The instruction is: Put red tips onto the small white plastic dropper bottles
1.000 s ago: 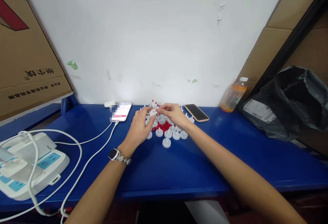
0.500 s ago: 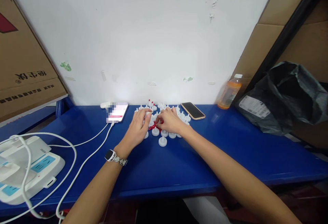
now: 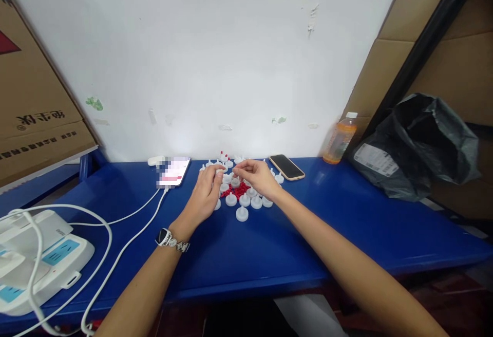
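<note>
Several small white plastic caps lie grouped on the blue table, around a little heap of tiny red pieces. My left hand, with a watch on the wrist, rests over the left side of the group and pinches a white cap between thumb and fingers. My right hand hovers just above the heap with its fingertips pinched together close to the left hand; what they pinch is too small to make out.
A lit phone on a white cable lies left of the caps, a dark phone to the right. An orange drink bottle and a black plastic bag stand at the right. A white power strip sits front left, cardboard boxes behind.
My right hand dipped down onto the red heap half a second ago and has lifted again with fingertips pinched. The left hand stayed on the caps. The view shifted slightly.
</note>
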